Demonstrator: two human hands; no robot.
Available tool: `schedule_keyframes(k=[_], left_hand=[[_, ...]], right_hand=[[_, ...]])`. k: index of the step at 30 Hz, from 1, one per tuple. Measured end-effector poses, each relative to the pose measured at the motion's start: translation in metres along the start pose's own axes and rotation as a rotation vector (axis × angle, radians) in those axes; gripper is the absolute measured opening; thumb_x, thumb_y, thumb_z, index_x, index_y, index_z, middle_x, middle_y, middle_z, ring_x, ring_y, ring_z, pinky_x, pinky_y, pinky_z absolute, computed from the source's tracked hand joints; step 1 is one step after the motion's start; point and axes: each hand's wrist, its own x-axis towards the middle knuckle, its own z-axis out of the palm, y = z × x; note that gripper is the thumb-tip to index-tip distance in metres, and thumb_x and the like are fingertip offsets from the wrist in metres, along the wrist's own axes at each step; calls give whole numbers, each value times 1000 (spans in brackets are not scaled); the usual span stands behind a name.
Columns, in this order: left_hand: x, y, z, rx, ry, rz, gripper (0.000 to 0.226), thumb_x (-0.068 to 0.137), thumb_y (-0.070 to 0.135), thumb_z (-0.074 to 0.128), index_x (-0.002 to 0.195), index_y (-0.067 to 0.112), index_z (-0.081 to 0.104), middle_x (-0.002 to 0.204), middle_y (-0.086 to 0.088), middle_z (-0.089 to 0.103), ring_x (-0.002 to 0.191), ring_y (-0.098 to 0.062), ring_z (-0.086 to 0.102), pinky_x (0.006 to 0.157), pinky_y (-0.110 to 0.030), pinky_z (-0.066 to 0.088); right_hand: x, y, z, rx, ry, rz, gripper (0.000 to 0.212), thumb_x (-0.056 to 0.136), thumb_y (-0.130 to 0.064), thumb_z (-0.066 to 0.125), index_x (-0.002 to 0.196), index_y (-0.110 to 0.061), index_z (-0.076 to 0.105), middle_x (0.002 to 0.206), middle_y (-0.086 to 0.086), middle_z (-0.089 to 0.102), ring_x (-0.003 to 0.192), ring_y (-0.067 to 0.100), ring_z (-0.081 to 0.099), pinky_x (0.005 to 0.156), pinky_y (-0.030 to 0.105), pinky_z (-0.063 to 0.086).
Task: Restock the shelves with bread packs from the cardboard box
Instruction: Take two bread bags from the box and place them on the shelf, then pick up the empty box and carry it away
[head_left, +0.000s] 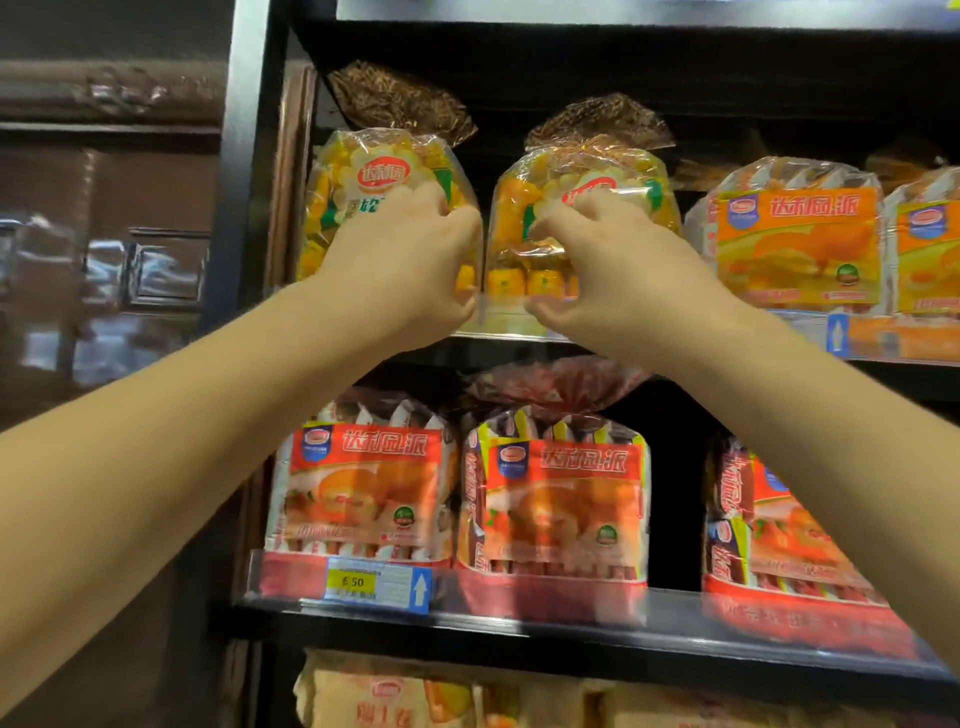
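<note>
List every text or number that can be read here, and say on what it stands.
"达利园派": red-labelled plastic bread pack, orange-labelled plastic bread pack.
"达利园": red oval logo on yellow-filled clear bag.
"6 50": yellow price tag on black shelf.
Smaller print everywhere: too blurred.

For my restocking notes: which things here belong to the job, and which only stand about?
Job: left hand, left yellow pack, right hand, right yellow pack.
Standing about: orange packs, red packs, price tag.

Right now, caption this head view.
Left hand grips the left yellow pack, right hand the right yellow pack, on the upper shelf.
</note>
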Motion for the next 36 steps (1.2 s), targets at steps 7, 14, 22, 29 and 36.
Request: schedule_keyframes(k=[7, 14, 22, 29, 36], left_hand=[[-79, -53, -27, 364, -358, -98, 58, 96, 54, 65, 142, 23, 48, 133, -12, 51, 125, -34, 52, 80, -42, 41], [-184, -78, -56, 485, -662, -307, 59, 96, 59, 60, 140, 19, 51, 135, -12, 52, 128, -37, 52, 93, -49, 50], [-333, -47, -102, 573, -1009, -728, 57, 99, 54, 59, 144, 20, 48, 135, -11, 49, 128, -34, 51, 92, -45, 47], [-474, -8, -182, 640, -1165, -1096, 51, 98, 50, 63, 136, 19, 54, 131, -10, 54, 124, -33, 53, 86, -42, 44], [-624, 39, -237, 606, -1257, -1439, 59, 96, 54, 64, 144, 21, 50, 140, -9, 52, 127, -32, 54, 101, -45, 52]], right_hand=[[-15, -99, 31, 103, -147, -259, 54, 93, -46, 63, 140, -26, 48, 133, 7, 51, 121, 31, 52, 90, 41, 49], [-53, -185, 76, 438, -259, -465, 59, 93, -51, 62, 145, -32, 43, 142, 3, 45, 127, 30, 50, 96, 42, 48], [-149, -291, 84, 865, -414, -816, 60, 96, -54, 59, 150, -35, 39, 147, -2, 45, 129, 24, 52, 98, 43, 51], [-251, -373, 51, 1042, -567, -1021, 59, 97, -52, 58, 150, -30, 41, 144, 0, 46, 125, 23, 54, 92, 41, 52], [-383, -447, 38, 1017, -789, -1182, 54, 98, -50, 57, 147, -31, 43, 145, 0, 47, 128, 24, 53, 95, 39, 47]])
